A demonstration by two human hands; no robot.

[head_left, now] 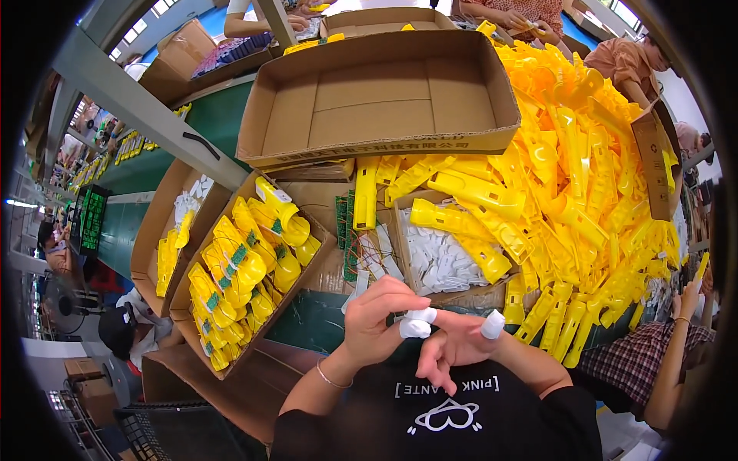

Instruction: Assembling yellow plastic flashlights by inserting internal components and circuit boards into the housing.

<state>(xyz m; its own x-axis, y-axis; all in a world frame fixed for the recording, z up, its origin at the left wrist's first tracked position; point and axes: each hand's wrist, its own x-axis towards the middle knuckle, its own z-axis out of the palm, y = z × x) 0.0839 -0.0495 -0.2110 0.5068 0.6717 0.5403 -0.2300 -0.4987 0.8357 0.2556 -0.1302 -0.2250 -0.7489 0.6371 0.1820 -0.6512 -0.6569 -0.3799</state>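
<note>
My left hand (pixel 373 319) is closed in a pinch, with two white fingertip covers (pixel 415 328) close together at its tips. It meets the outstretched finger of my right hand (pixel 461 338); whether one cover sits on that finger, I cannot tell. My right hand holds no part; its other fingers bend loosely, apart, and another white cover (pixel 493 324) is on one digit. Just beyond the hands, a small carton (pixel 401 244) holds white plastic pieces (pixel 442 257) with yellow plastic shells (pixel 469 223) on top. White strips with thin wires (pixel 377 257) and green circuit boards (pixel 346 223) lie left of it.
A tilted carton (pixel 311 265) at left holds yellow shells with wired green boards. A big cardboard tray (pixel 377 127) stands ahead. Yellow shells (pixel 569 169) heap high at right. A grey metal post (pixel 146 100) slants at left. Other people (pixel 653 346) sit around the bench.
</note>
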